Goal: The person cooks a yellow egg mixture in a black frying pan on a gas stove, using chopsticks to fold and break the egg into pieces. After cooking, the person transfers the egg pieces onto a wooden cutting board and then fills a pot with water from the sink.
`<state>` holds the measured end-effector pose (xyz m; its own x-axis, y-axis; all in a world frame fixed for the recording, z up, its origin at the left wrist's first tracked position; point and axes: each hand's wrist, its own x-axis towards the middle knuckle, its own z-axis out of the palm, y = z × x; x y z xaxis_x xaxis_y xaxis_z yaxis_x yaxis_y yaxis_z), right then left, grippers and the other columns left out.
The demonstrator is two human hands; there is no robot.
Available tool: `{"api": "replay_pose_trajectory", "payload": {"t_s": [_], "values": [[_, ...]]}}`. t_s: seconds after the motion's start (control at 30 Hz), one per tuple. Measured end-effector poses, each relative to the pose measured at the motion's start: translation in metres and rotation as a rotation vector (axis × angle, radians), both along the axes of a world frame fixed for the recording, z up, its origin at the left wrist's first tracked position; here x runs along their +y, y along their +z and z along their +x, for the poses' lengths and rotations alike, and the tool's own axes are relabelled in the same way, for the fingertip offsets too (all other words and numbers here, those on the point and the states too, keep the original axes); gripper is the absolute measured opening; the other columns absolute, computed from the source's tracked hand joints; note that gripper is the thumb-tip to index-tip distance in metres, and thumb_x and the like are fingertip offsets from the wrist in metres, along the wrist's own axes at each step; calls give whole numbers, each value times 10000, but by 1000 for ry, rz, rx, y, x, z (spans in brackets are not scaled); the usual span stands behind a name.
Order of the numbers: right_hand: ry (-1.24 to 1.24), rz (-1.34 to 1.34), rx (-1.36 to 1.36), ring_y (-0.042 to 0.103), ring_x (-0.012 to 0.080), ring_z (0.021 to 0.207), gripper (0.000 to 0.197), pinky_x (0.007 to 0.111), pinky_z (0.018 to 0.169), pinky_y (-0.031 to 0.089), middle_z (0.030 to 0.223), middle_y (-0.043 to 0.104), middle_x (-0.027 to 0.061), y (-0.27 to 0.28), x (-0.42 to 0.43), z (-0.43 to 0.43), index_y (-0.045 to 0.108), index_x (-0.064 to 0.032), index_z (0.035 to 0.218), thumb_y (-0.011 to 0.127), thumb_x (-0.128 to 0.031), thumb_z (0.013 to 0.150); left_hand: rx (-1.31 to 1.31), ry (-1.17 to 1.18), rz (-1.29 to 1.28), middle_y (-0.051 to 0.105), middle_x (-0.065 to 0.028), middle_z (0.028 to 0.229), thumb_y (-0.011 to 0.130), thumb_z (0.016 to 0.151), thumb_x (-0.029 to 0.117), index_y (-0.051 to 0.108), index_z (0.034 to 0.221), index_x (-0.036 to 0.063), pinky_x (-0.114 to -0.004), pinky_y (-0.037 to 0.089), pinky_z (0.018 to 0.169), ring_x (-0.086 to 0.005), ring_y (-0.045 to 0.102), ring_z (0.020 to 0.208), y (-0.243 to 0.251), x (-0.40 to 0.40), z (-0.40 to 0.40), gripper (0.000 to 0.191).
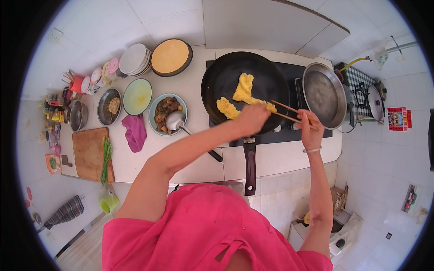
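A large black frying pan [217, 76] sits on the black cooktop, its dark red handle pointing towards me. Yellow cooked egg [244, 87] lies in it in several pieces. My left hand [255, 118] is over the near part of the pan, at the egg; its fingers are curled and what they hold is hidden. My right hand [310, 130] grips a pair of wooden chopsticks [288, 116], somewhat spread, with their tips by the right end of the egg. A silver-coloured bangle is on my right wrist.
Right of the pan stands a wide metal pan [323, 95]. To the left are a bowl of cooked food [166, 110] with a metal ladle [175, 121], a green bowl [137, 97], a purple cloth [134, 132], stacked plates [133, 59] and a cutting board [86, 152] with green stalks [106, 159].
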<state>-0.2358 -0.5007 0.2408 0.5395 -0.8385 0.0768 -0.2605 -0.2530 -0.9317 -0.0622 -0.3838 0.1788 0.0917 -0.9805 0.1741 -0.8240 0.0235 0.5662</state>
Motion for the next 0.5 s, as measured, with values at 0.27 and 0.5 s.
{"api": "replay_pose_trajectory", "payload": {"t_s": [0.27,0.5], "values": [[49,20,-161,614,114,717,191,216,588,532,871,619,94,-3,10,58,620,59,964,547,-110,911,449,232,-210,580,-99,988,671,761,89,582,908,4,-322,469,668,-206,570,797,44,104,-4,192],[-76,186,-280,605,117,599,216,228,561,535,785,609,104,-43,8,96,608,67,923,529,-133,916,798,231,522,601,-75,794,605,867,352,613,835,7,-251,470,646,-135,590,720,9,176,-13,347]]}}
